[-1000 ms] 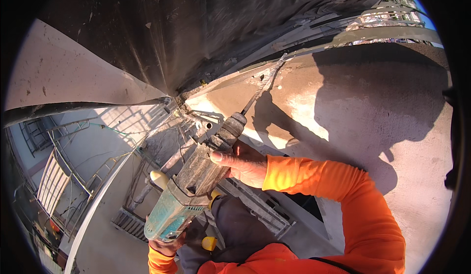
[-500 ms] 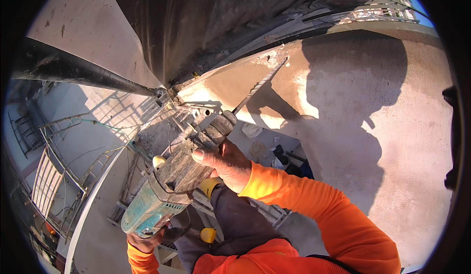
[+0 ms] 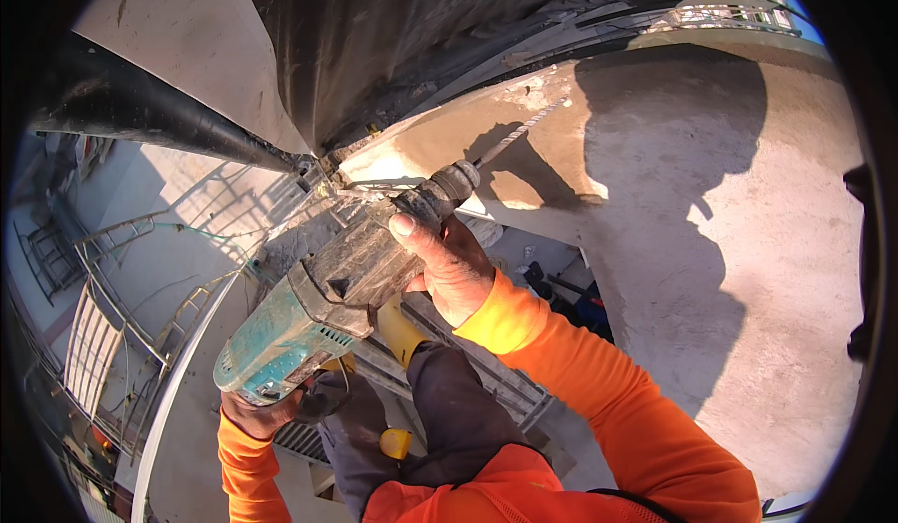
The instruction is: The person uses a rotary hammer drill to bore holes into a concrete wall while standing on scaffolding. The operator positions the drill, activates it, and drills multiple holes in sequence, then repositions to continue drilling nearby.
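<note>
A dusty, teal-and-grey hammer drill is held right in front of the torso, its long axis slanted from lower left to upper right, away from the body. Out front, a long, spiral-fluted steel bit is aimed at the pale, rough-plastered wall, its tip beside a small chipped whitish patch; whether the surface is touched cannot be told. The front of the casing is gripped by the bare right hand, thumb on top, and it is this hand that is placed nearer to the bit and wall. The rear end is clasped by the bare left hand, its fingers partly hidden. Beyond the patch, black, wrinkled plastic sheeting is hung.
</note>
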The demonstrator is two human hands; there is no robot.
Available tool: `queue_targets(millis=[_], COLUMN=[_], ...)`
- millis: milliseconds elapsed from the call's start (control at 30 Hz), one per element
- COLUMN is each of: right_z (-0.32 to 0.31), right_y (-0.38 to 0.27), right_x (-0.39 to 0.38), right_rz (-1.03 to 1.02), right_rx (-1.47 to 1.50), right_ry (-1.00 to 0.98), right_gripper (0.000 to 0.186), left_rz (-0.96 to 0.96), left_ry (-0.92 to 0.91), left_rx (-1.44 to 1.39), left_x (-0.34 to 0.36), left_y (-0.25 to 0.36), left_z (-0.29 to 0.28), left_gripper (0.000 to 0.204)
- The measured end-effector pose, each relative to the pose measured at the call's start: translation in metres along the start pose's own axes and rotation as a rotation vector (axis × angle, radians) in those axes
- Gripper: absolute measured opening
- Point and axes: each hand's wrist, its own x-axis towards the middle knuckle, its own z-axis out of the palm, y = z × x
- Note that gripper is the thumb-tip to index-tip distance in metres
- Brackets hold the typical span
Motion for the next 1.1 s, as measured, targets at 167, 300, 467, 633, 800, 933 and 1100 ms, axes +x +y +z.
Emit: queue_targets(millis=[167,300,467,633,800,933,1100], right_z=[0.007,0.013,0.011,0.013,0.019,0.024,0.024], right_y=[-0.005,-0.009,-0.013,-0.017,-0.02,-0.022,-0.021], right_x=[0.003,0.012,0.006,0.009,0.013,0.017,0.023], right_rz=[-0.036,-0.06,-0.065,-0.036,-0.04,-0.084,-0.109], right_rx=[0.012,0.046,0.058,0.037,0.096,0.135,0.13], right_ry=[0.063,0.052,0.03,0.023,-0.038,-0.016,-0.002], right_gripper=[0.086,0.086,0.086,0.083,0.078,0.075,0.074], left_rz=[-0.038,-0.114,-0.079,-0.112,-0.127,-0.073,0.027], left_ry=[0.02,0.03,0.097,0.074,0.053,0.032,-0.098], left_rx=[-0.336,-0.191,-0.01,0.008,-0.229,-0.269,0.008], left_x=[0.02,0.028,0.028,0.03,0.038,0.047,0.055], left_y=[0.011,0.024,0.03,0.034,0.047,0.052,0.036], left_z=[-0.003,-0.014,-0.017,-0.017,-0.03,-0.039,-0.056], left_gripper=[0.054,0.052,0.041,0.044,0.049,0.046,0.057])
